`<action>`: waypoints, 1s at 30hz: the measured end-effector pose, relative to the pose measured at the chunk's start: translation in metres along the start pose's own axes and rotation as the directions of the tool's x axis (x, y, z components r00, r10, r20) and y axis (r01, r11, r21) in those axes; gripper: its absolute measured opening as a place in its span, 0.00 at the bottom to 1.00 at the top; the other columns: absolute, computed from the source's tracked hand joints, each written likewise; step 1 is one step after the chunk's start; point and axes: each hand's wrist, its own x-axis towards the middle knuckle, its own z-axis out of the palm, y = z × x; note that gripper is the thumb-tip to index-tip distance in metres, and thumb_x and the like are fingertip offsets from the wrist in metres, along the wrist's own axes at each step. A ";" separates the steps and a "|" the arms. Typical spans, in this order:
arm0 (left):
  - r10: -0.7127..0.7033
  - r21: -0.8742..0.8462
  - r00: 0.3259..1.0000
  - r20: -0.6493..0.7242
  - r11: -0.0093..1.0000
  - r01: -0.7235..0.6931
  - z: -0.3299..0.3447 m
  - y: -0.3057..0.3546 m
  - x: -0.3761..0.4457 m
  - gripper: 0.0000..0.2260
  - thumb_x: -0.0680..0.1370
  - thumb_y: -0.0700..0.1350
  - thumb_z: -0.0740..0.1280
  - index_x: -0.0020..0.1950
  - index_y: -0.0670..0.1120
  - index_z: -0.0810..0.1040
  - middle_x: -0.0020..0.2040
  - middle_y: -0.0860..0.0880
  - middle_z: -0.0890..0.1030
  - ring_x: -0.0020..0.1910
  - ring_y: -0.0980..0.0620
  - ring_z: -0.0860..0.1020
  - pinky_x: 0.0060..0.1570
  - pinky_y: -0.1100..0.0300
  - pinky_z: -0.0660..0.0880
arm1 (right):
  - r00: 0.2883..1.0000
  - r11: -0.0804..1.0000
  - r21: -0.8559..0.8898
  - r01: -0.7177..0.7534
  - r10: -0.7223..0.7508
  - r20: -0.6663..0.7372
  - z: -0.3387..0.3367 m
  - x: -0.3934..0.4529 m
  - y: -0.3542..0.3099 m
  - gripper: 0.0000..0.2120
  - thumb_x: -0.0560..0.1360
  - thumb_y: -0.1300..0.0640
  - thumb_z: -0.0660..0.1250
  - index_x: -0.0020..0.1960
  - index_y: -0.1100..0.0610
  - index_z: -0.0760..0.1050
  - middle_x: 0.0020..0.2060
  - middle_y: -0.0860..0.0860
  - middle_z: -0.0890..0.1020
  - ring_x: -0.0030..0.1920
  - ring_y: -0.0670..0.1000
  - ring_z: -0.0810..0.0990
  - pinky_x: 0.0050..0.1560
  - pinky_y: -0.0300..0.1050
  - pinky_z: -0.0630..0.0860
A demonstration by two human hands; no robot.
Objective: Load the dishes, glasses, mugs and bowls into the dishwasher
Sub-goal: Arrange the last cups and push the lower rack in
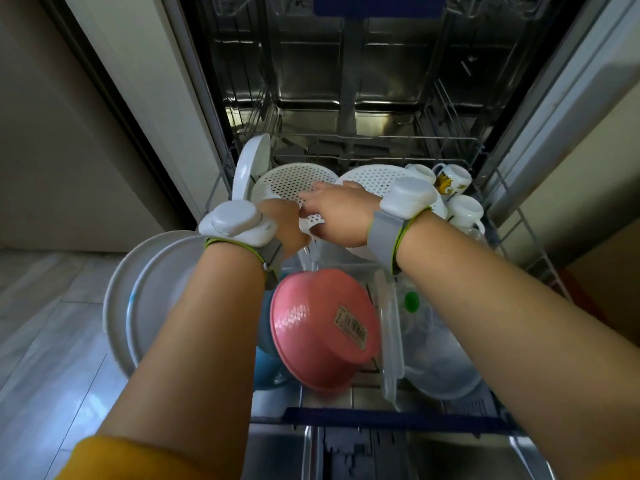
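The dishwasher's lower rack [519, 216] is pulled out and holds many dishes. Both hands reach to a white perforated strainer plate [291, 181] standing near the rack's back. My left hand [282, 223] grips its lower edge. My right hand [337, 211] lies over its right side, fingers spread on the holes, thumb curled under the rim. A second perforated plate [374, 180] stands just right of it. A pink bowl [322, 327] lies upturned in the middle. White plates [145, 289] stand at the left, white mugs [457, 188] at the back right.
A clear plastic container [391, 327] and a clear bowl with a green spot [440, 348] fill the right front. A white lid [251, 164] stands at the back left. The open door's inner panel [346, 452] is below; the upper rack [377, 5] sits above.
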 end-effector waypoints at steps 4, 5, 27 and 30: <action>0.120 0.148 0.984 -0.135 0.984 -0.099 -0.015 0.040 -0.023 0.10 0.80 0.43 0.62 0.58 0.41 0.76 0.56 0.43 0.78 0.57 0.42 0.77 0.51 0.52 0.72 | 0.972 0.994 0.085 -0.073 0.090 -0.218 -0.002 -0.052 0.009 0.12 0.76 0.59 0.61 0.57 0.56 0.77 0.56 0.53 0.79 0.58 0.54 0.76 0.62 0.49 0.71; 0.161 0.193 0.964 -0.211 0.974 -0.121 -0.012 0.050 -0.033 0.07 0.79 0.42 0.62 0.54 0.42 0.76 0.53 0.43 0.78 0.54 0.41 0.78 0.47 0.52 0.72 | 0.962 0.991 0.100 -0.088 0.111 -0.250 0.001 -0.067 0.011 0.11 0.76 0.60 0.61 0.55 0.58 0.78 0.53 0.54 0.80 0.54 0.55 0.78 0.58 0.49 0.74; 0.464 0.126 0.883 0.067 0.874 -0.469 0.021 0.081 -0.072 0.18 0.76 0.54 0.56 0.59 0.45 0.72 0.55 0.46 0.73 0.55 0.45 0.75 0.54 0.47 0.74 | 0.937 0.996 0.077 0.044 -0.015 -0.349 0.036 -0.160 0.000 0.04 0.65 0.59 0.73 0.33 0.57 0.78 0.33 0.51 0.74 0.34 0.49 0.70 0.33 0.42 0.63; 0.430 0.115 0.899 0.081 0.892 -0.437 0.026 0.083 -0.066 0.18 0.75 0.51 0.57 0.61 0.44 0.71 0.58 0.45 0.71 0.56 0.45 0.73 0.55 0.48 0.74 | 0.917 0.957 0.260 0.127 -0.014 -0.398 0.036 -0.163 0.002 0.08 0.66 0.57 0.66 0.29 0.58 0.75 0.30 0.52 0.74 0.31 0.51 0.72 0.32 0.42 0.65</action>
